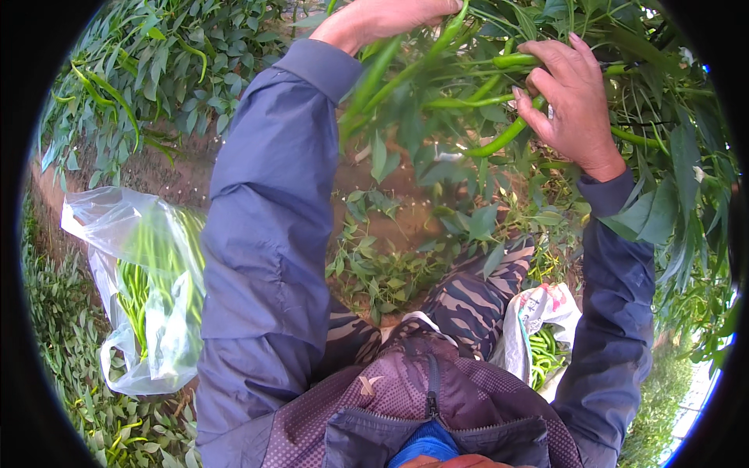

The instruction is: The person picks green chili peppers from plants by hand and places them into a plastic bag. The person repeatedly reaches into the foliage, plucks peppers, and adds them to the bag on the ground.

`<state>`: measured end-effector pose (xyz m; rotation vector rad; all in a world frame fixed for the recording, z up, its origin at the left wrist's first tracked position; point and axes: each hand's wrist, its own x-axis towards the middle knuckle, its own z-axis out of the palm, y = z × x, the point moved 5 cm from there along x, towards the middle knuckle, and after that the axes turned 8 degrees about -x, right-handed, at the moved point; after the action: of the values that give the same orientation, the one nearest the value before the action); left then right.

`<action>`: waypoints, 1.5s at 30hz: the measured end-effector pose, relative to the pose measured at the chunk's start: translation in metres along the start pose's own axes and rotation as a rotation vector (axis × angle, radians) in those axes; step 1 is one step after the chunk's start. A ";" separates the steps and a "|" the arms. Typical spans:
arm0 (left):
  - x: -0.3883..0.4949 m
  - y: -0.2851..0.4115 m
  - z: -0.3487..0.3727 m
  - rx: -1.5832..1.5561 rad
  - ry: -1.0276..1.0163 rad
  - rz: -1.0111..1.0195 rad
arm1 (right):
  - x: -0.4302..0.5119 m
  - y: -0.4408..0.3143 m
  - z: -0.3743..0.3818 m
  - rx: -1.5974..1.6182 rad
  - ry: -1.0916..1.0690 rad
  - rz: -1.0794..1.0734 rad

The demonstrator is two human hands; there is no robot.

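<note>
Long green chili peppers (434, 50) hang blurred beneath my left hand (389, 20), which appears to grip them at the top edge of the view. Its fingers are partly hidden. To the right, among the leaves of a pepper plant (635, 44), my right hand (570, 102) has its thumb and fingers curled around a curved green chili pepper (503, 140). Another green pepper (516, 60) lies against its upper fingers. A thinner pepper (468, 103) points toward the right thumb.
A clear plastic bag (175, 345) filled with long green peppers stands at left. By my camouflage-clad leg (474, 298) is an open white printed sack (515, 333) holding green peppers (544, 354). More pepper plants (234, 47) flank the bare soil (380, 228).
</note>
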<state>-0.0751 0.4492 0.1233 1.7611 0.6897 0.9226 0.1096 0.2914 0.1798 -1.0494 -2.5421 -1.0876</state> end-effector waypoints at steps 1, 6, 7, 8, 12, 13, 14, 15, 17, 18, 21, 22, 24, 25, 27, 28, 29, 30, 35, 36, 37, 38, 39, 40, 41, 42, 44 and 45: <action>0.000 -0.003 0.001 -0.014 0.018 -0.012 | 0.000 0.000 0.000 -0.003 -0.008 0.001; 0.000 -0.008 0.008 -0.123 -0.005 0.143 | -0.003 0.005 0.003 -0.020 -0.033 0.021; -0.003 -0.009 0.004 -0.148 0.017 0.185 | -0.004 0.005 0.002 -0.023 -0.016 0.016; -0.006 -0.008 -0.002 -0.171 0.042 0.231 | -0.004 0.006 0.002 -0.030 -0.008 0.015; -0.023 -0.029 -0.027 0.073 -0.046 -0.102 | -0.006 0.008 0.003 -0.057 -0.016 0.029; -0.029 -0.034 -0.029 0.140 -0.105 -0.124 | -0.006 0.009 0.004 -0.070 -0.030 0.043; -0.029 -0.040 -0.027 0.265 -0.080 -0.149 | -0.006 0.009 0.004 -0.088 -0.035 0.045; -0.032 -0.051 -0.023 0.305 -0.072 -0.200 | -0.006 0.007 0.004 -0.073 -0.025 0.035; -0.023 -0.069 0.001 0.444 -0.202 -0.229 | -0.006 0.007 0.004 -0.091 -0.040 0.048; -0.017 -0.075 0.012 0.524 -0.156 -0.143 | -0.006 0.007 0.004 -0.089 -0.038 0.049; -0.004 -0.090 0.035 0.594 -0.055 0.067 | -0.008 0.008 0.005 -0.099 -0.064 0.054; 0.000 -0.093 0.039 0.616 -0.068 0.089 | -0.008 0.009 0.006 -0.112 -0.077 0.062; 0.006 -0.093 0.040 0.643 -0.100 0.142 | -0.010 0.009 0.005 -0.109 -0.052 0.035; 0.007 -0.090 0.037 0.638 -0.100 0.144 | -0.011 0.012 0.006 -0.123 -0.071 0.052; 0.010 -0.077 0.030 0.694 -0.046 0.178 | -0.012 0.014 0.007 -0.124 -0.066 0.035; 0.011 -0.070 0.029 0.678 -0.055 0.201 | -0.013 0.015 0.007 -0.124 -0.068 0.032; 0.010 -0.062 0.035 0.855 -0.133 0.306 | -0.013 0.018 0.009 -0.138 -0.098 0.050; 0.008 -0.056 0.041 1.030 -0.214 0.409 | -0.013 0.019 0.009 -0.139 -0.095 0.042; -0.006 -0.042 0.025 0.602 -0.009 0.288 | -0.014 0.025 0.010 -0.166 -0.084 0.020; -0.010 -0.036 0.020 0.483 0.058 0.316 | -0.015 0.025 0.011 -0.155 -0.070 -0.008; -0.015 -0.028 0.015 0.364 0.122 0.346 | -0.016 0.028 0.014 -0.179 -0.111 0.028; -0.017 -0.019 0.012 0.308 0.152 0.350 | -0.018 0.028 0.014 -0.160 -0.089 0.002; -0.022 -0.013 0.007 0.244 0.131 0.321 | -0.019 0.029 0.015 -0.163 -0.090 0.005; -0.028 -0.007 -0.001 0.180 0.113 0.295 | -0.021 0.032 0.017 -0.189 -0.117 0.029; -0.034 0.000 -0.008 0.116 0.095 0.270 | -0.023 0.032 0.017 -0.167 -0.090 0.005; -0.036 0.008 -0.016 0.103 0.110 0.246 | -0.024 0.034 0.018 -0.166 -0.093 0.008; -0.043 0.008 -0.038 0.095 0.201 0.145 | -0.026 0.038 0.019 -0.165 -0.107 0.014; -0.053 0.006 -0.049 0.093 0.246 0.092 | -0.026 0.039 0.019 -0.166 -0.116 0.015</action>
<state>-0.1447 0.4296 0.1252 1.7902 0.8253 1.2012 0.1566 0.3097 0.1774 -1.2027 -2.5635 -1.2881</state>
